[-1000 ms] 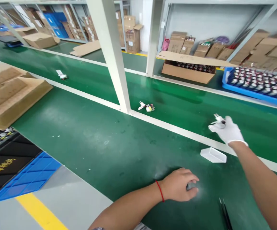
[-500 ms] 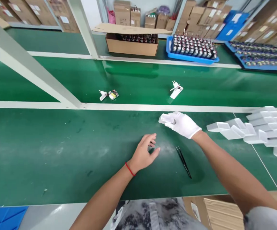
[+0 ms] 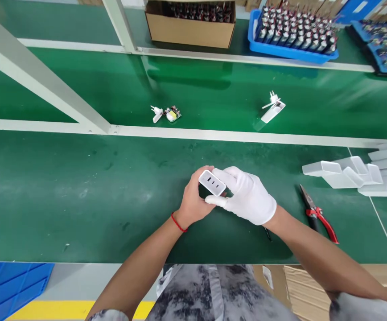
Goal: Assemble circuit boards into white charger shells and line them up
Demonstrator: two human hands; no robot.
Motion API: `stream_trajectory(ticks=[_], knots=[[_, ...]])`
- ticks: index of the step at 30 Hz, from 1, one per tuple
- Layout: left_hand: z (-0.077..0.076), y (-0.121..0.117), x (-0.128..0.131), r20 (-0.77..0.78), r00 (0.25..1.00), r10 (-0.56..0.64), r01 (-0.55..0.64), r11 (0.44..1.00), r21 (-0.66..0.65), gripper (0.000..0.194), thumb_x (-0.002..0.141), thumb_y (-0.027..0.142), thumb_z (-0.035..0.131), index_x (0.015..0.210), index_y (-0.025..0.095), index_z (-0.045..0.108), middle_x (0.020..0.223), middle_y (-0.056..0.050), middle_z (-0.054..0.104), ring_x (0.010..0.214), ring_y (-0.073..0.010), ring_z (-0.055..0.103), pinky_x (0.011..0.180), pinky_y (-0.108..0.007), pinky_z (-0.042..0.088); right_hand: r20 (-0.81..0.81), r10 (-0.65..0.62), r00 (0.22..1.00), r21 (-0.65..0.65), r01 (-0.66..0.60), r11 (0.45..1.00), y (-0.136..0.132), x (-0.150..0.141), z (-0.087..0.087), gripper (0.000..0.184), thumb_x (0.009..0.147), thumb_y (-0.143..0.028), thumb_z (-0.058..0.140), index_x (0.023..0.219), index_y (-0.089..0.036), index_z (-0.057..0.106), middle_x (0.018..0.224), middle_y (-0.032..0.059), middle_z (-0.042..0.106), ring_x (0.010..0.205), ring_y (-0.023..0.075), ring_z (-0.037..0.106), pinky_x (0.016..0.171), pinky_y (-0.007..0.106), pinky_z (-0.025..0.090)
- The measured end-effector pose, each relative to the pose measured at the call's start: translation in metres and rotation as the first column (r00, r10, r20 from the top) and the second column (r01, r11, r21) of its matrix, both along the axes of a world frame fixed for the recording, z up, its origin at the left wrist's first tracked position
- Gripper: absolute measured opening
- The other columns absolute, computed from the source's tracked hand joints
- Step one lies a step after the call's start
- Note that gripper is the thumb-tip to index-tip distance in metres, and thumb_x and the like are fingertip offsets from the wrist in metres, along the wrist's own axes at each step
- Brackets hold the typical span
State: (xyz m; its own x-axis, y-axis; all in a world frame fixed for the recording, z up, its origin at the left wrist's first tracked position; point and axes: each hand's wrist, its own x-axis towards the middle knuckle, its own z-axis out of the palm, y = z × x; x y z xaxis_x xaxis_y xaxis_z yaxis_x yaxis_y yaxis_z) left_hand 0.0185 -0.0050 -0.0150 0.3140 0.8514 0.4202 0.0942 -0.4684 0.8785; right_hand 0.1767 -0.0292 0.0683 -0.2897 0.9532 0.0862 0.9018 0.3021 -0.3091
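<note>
Holding the white casing (image 3: 212, 183) in the gloved right hand (image 3: 243, 194), with thumb and fingers drawn narrow on its right side. Tilted, with three dark slots showing in the upturned end face. Curled round from the other side with the bare left hand (image 3: 196, 196), above a red bracelet (image 3: 179, 223); partly hidden behind the casing, so cannot tell how firmly closed at the fingers. Held above the tabletop (image 3: 80, 196), near its front edge.

Just below the right wrist, partly covered by the forearm: on to a thin black tool (image 3: 268, 234). Farther right, to pliers (image 3: 314, 211) with red and black handles, lying with nose up and to the left. Beyond those, to a cluster of translucent white shells (image 3: 357, 176), some touching, running out of view at the right.

Past the pale rail (image 3: 213, 133), on the green strip (image 3: 213, 104): to a small plug piece (image 3: 158, 112) just beside a circuit board (image 3: 172, 114) with a yellow-marked part; well apart to the right, to a white housing (image 3: 273, 111) with a pronged plug (image 3: 273, 97) at its upper end.

Behind the far rail, to a brown carton (image 3: 190, 31) of dark parts, then a blue tray (image 3: 290, 50), packed with small parts in rows.
</note>
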Motion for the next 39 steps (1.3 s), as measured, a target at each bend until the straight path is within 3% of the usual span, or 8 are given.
stream_trajectory(ticks=[5, 9, 17, 20, 24, 29, 33, 39], knots=[[0.009, 0.002, -0.003, -0.162, 0.968, -0.193, 0.181, 0.980, -0.087, 0.062, 0.071, 0.021, 0.069, 0.128, 0.019, 0.044, 0.125, -0.013, 0.064, 0.117, -0.0277, 0.064, 0.101, -0.043, 0.052, -0.249, -0.047, 0.967, -0.007, 0.047, 0.999, 0.032, 0.025, -0.008, 0.041, 0.097, -0.051, 0.049, 0.114, -0.021, 0.070, 0.080, 0.0041, 0.069, 0.065, 0.0164, 0.064, 0.064, 0.030, 0.052], [0.009, 0.001, -0.002, -0.334, 0.847, -0.413, 0.431, 0.902, -0.022, 0.053, 0.067, 0.025, 0.070, 0.116, 0.016, 0.053, 0.117, -0.014, 0.066, 0.122, -0.0337, 0.057, 0.111, -0.051, 0.041, -0.052, -0.186, 0.981, 0.004, 0.186, 0.982, 0.095, 0.024, -0.025, 0.043, 0.097, -0.033, 0.044, 0.131, -0.016, 0.064, 0.105, 0.0125, 0.074, 0.093, 0.0264, 0.070, 0.085, 0.042, 0.057], [0.009, 0.000, -0.004, -0.476, 0.755, -0.452, 0.520, 0.854, 0.013, 0.047, 0.077, 0.030, 0.064, 0.119, 0.012, 0.056, 0.116, -0.016, 0.066, 0.121, -0.0323, 0.051, 0.109, -0.047, 0.042, 0.176, 0.007, 0.984, -0.077, 0.007, 0.997, 0.209, -0.013, -0.039, 0.070, 0.083, -0.005, 0.046, 0.152, -0.012, 0.042, 0.162, 0.0118, 0.034, 0.148, 0.0351, 0.033, 0.121, 0.055, 0.029], [0.008, 0.000, -0.004, -0.480, 0.761, -0.436, 0.513, 0.858, 0.035, 0.052, 0.078, 0.029, 0.062, 0.125, 0.010, 0.054, 0.116, -0.016, 0.067, 0.121, -0.0324, 0.052, 0.111, -0.048, 0.040, 0.210, 0.091, 0.973, -0.164, -0.057, 0.985, 0.235, -0.018, -0.035, 0.082, 0.075, -0.001, 0.051, 0.155, -0.016, 0.037, 0.162, 0.0112, 0.036, 0.150, 0.0331, 0.032, 0.119, 0.053, 0.032], [0.006, -0.001, -0.003, -0.465, 0.768, -0.441, 0.518, 0.854, 0.045, 0.058, 0.078, 0.029, 0.063, 0.132, 0.011, 0.051, 0.118, -0.015, 0.069, 0.121, -0.0327, 0.054, 0.113, -0.049, 0.038, 0.242, 0.117, 0.963, -0.246, -0.056, 0.968, 0.252, -0.012, -0.027, 0.082, 0.074, -0.009, 0.058, 0.154, -0.022, 0.040, 0.141, 0.0150, 0.059, 0.125, 0.0326, 0.059, 0.097, 0.044, 0.051], [0.006, 0.001, -0.003, -0.473, 0.752, -0.459, 0.527, 0.850, 0.014, 0.045, 0.078, 0.028, 0.066, 0.121, 0.015, 0.057, 0.121, -0.014, 0.069, 0.122, -0.0323, 0.055, 0.112, -0.049, 0.040, 0.233, -0.077, 0.969, -0.168, 0.118, 0.979, 0.241, 0.012, -0.020, 0.087, 0.069, -0.027, 0.069, 0.151, -0.015, 0.042, 0.108, 0.0195, 0.071, 0.093, 0.0348, 0.066, 0.081, 0.048, 0.053], [0.009, 0.004, -0.003, -0.456, 0.761, -0.462, 0.512, 0.859, -0.018, 0.051, 0.075, 0.032, 0.075, 0.120, 0.013, 0.058, 0.115, -0.016, 0.069, 0.121, -0.0321, 0.056, 0.108, -0.047, 0.044, -0.049, -0.276, 0.960, -0.150, 0.266, 0.952, 0.201, 0.039, -0.018, 0.090, 0.080, -0.043, 0.060, 0.158, -0.015, 0.025, 0.094, 0.0121, 0.073, 0.079, 0.0286, 0.070, 0.071, 0.045, 0.057], [0.008, 0.004, -0.001, -0.408, 0.784, -0.467, 0.491, 0.870, -0.052, 0.050, 0.072, 0.025, 0.081, 0.116, 0.016, 0.058, 0.117, -0.014, 0.067, 0.120, -0.0302, 0.058, 0.105, -0.046, 0.048, -0.519, -0.289, 0.804, -0.167, 0.236, 0.957, 0.078, 0.058, -0.002, 0.073, 0.091, -0.068, 0.021, 0.157, -0.038, 0.011, 0.160, 0.0064, 0.038, 0.137, 0.0269, 0.052, 0.090, 0.046, 0.058]])
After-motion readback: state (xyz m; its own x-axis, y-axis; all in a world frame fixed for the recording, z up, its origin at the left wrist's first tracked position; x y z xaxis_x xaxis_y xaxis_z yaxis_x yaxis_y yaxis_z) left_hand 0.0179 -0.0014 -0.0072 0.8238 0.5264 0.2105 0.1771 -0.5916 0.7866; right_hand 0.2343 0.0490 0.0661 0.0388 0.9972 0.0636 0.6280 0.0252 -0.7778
